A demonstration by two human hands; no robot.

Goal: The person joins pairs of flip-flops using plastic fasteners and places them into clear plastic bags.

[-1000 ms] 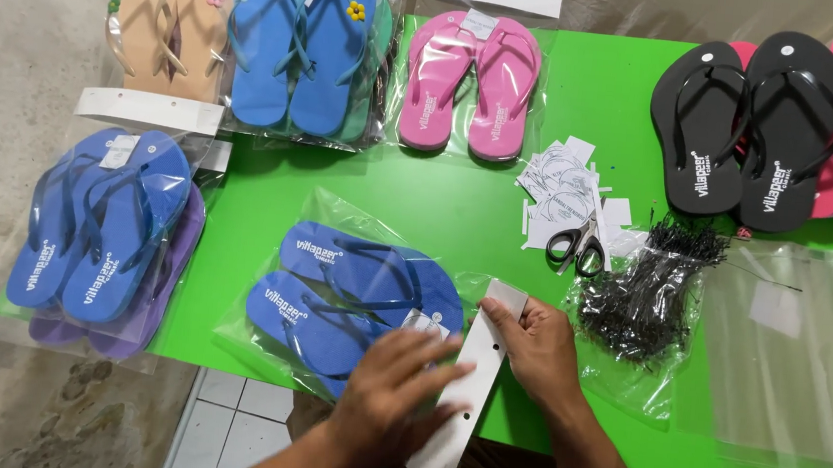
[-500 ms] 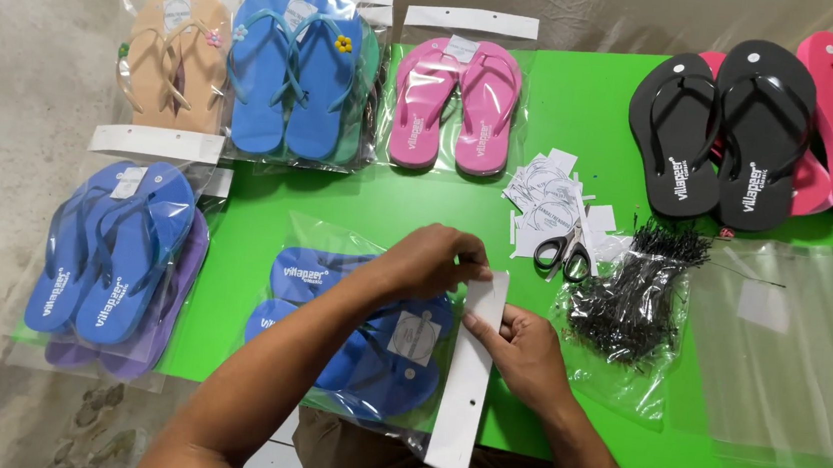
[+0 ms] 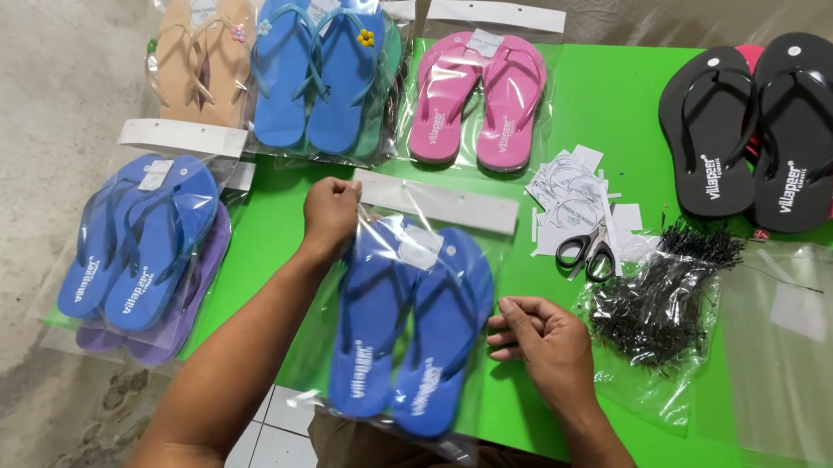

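Seen from above, a bright green surface (image 3: 609, 100) holds bagged flip-flops laid out in rows. At far left, a clear bag of blue flip-flops over a purple pair (image 3: 138, 255) lies half off the edge; behind it sit a tan pair (image 3: 199, 59) and a light-blue pair (image 3: 316, 60), each under a white header card. The left hand (image 3: 330, 214) pinches the top left corner of a clear bag holding dark blue flip-flops (image 3: 411, 324), fingers clenched on the plastic just below its white header card (image 3: 436, 203) — apparently to keep the bag flat and straight. The bag lies at the near edge, in front of the person. The right hand (image 3: 539, 343) rests beside the bag's right edge, fingers loosely curled, grasping nothing. Further right lie a pink pair (image 3: 478, 109), scissors (image 3: 588, 251) on paper tags (image 3: 569, 185), a bag of black ties (image 3: 659, 305), empty clear bags (image 3: 807, 359) and unbagged black flip-flops (image 3: 757, 133).
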